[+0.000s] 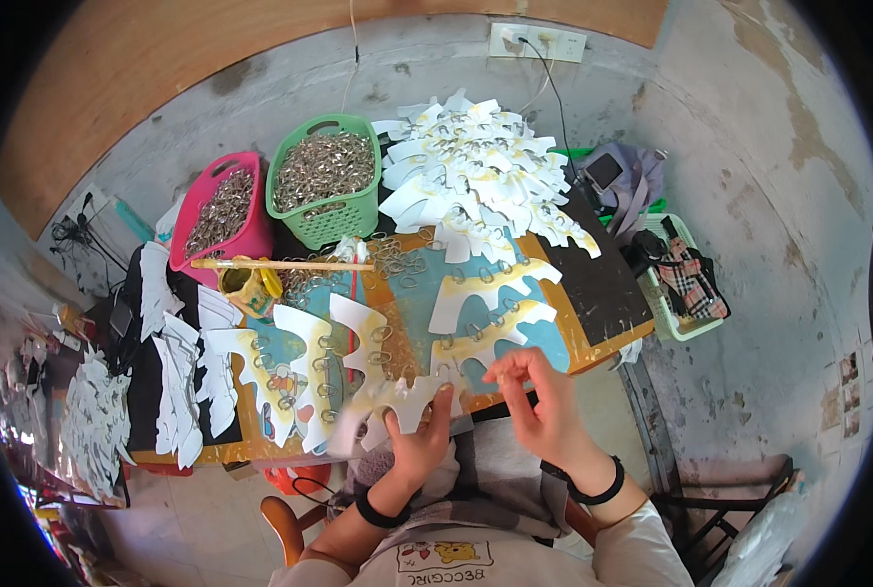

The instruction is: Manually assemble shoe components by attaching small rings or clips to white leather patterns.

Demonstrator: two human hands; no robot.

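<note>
Stained grey walls (739, 186) rise above pale floor (177, 523).

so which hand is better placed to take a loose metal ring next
Probably the right hand: the left hand is occupied holding a white cutout, while the right holds no cutout.

One head-worn wide fisheye view, steeply downward from close above the worktable (607, 289)
</note>
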